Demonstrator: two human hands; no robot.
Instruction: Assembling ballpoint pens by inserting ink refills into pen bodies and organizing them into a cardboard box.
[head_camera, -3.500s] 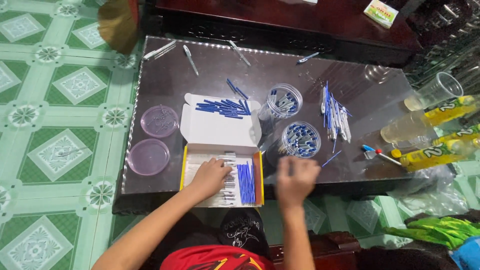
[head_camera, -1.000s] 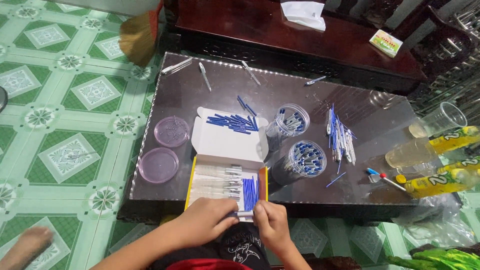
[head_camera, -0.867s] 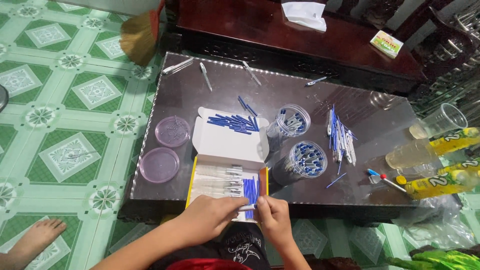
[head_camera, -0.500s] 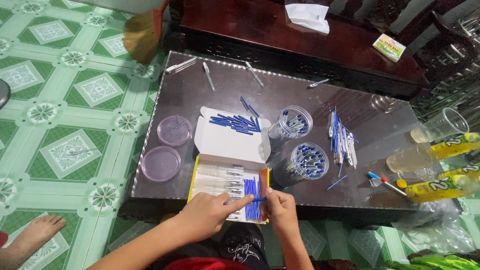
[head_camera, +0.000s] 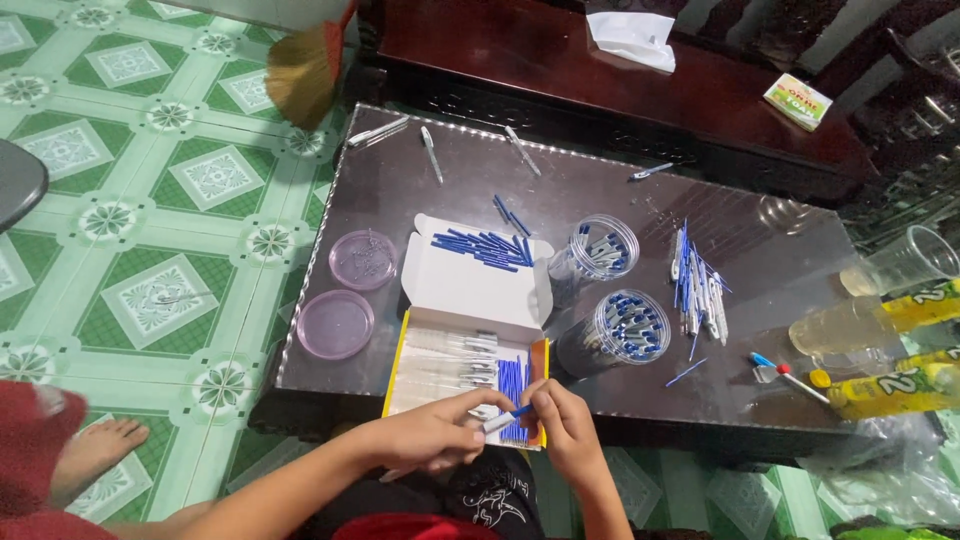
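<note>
Both hands together over the open box (head_camera: 470, 300) at the table (head_camera: 620, 215) near edge: left hand (head_camera: 432, 438) and right hand (head_camera: 565, 428) each in clenched grip on, seemingly, one blue-tipped pen (head_camera: 505, 419).

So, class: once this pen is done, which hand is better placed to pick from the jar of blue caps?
Probably the right hand. The jar stands just up and right of it, beside the box. The left hand grips the pen and would have to cross over.

Showing blue pen parts (head_camera: 480, 247) on a white box flap (head_camera: 468, 285) — purple lids (head_camera: 336, 324) — green-and-white patterned floor tiles (head_camera: 150, 300).
</note>
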